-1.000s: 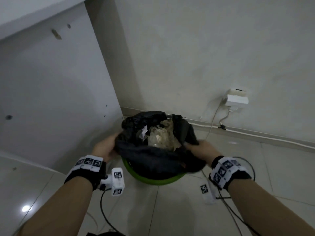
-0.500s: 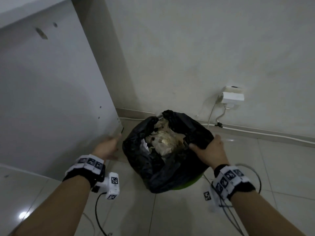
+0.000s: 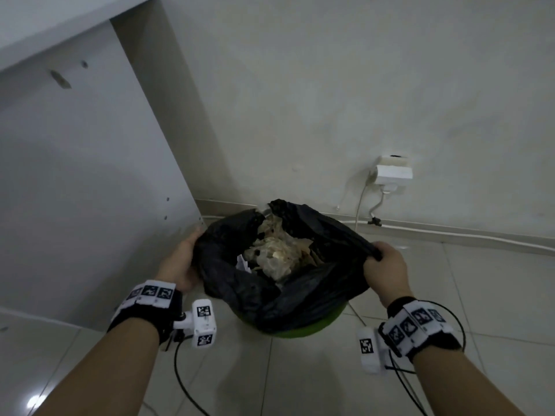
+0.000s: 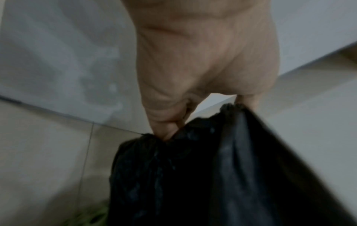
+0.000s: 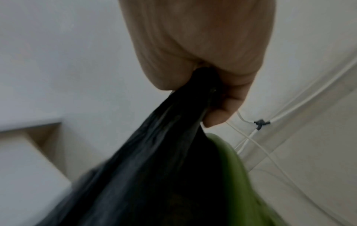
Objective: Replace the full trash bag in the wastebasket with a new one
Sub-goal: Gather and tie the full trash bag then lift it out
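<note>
Lifting the trash bag (image 3: 270, 283) straight out of the green wastebasket (image 3: 303, 330), I'd raise my left hand (image 3: 180, 262) and right hand (image 3: 387, 265) evenly, fingers pinching opposite rim edges, so paper stays inside.

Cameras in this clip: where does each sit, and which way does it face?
Head: worn high, looking down at the black trash bag in the green wastebasket; both forearms show.
Left wrist: looks along the left hand, which pinches the bag's rim.
Right wrist: looks along the right hand, which holds bunched rim.
All three share the bag.
</note>
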Available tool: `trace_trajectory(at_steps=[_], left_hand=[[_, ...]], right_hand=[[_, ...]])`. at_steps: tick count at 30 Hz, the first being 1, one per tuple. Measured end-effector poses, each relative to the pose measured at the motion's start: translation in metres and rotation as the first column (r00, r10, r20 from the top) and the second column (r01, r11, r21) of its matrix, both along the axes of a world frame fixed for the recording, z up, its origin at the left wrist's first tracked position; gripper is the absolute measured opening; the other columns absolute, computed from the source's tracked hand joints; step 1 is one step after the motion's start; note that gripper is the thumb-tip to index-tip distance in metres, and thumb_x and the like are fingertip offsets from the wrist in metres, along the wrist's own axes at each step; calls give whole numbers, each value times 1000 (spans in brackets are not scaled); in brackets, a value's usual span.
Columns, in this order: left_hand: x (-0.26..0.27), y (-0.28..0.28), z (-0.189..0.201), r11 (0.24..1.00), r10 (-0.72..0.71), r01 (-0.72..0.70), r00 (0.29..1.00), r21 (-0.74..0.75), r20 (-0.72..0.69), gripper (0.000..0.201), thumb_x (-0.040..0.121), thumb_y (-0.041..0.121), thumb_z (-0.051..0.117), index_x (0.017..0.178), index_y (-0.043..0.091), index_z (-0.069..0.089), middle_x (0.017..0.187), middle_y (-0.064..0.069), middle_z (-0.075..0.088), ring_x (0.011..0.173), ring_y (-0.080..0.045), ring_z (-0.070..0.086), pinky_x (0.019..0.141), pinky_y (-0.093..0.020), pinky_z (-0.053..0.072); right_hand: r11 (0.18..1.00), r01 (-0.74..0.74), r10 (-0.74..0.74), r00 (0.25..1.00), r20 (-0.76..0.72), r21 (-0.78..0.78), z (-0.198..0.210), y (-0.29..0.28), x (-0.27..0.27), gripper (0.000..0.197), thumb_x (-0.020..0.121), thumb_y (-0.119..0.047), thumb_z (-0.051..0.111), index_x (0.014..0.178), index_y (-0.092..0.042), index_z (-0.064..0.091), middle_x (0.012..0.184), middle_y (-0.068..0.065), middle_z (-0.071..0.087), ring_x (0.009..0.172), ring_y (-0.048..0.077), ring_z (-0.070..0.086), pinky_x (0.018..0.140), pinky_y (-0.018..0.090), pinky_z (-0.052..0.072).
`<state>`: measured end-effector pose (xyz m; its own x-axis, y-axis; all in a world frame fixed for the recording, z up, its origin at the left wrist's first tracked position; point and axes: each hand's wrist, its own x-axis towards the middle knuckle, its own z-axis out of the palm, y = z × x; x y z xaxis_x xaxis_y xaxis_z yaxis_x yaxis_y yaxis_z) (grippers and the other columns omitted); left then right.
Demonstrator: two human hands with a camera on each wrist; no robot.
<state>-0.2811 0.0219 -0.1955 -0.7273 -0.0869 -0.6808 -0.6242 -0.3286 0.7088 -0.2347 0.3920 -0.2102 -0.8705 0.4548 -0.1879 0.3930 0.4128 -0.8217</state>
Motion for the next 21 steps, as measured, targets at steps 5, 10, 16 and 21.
trace_trajectory(at_steps=[5,10,16,21], left_hand=[[18,15,-19,873,-151,233,964,-427,219,26,98,15,57,89,-8,64,114,-27,62,84,-39,61,74,-39,46],[-8,-13,-18,733,-220,266,964,-626,152,30,97,20,57,115,0,71,125,-15,67,117,-33,61,95,-29,46],[-31,-19,39,963,-14,-17,993,-269,-113,35,102,14,48,130,-5,56,132,-23,58,113,-37,63,98,-44,47],[-54,-35,15,876,-243,234,969,-421,35,59,65,52,83,104,9,72,110,-16,73,94,-34,71,93,-48,55]], right_hand=[[971,-35,61,993,103,-235,0,-7,0,10,92,-14,60,89,-10,69,90,18,72,81,30,68,71,37,54],[984,-125,148,968,201,-125,2,4,1,16,94,-21,61,95,-8,72,89,12,72,81,26,67,71,38,55],[976,-215,217,974,71,-28,27,-7,-19,14,94,-22,62,86,-16,71,80,5,71,69,13,63,58,19,47],[997,-79,76,989,-127,-21,54,-9,-49,14,92,-11,54,89,-10,68,81,9,67,73,22,62,63,26,45]])
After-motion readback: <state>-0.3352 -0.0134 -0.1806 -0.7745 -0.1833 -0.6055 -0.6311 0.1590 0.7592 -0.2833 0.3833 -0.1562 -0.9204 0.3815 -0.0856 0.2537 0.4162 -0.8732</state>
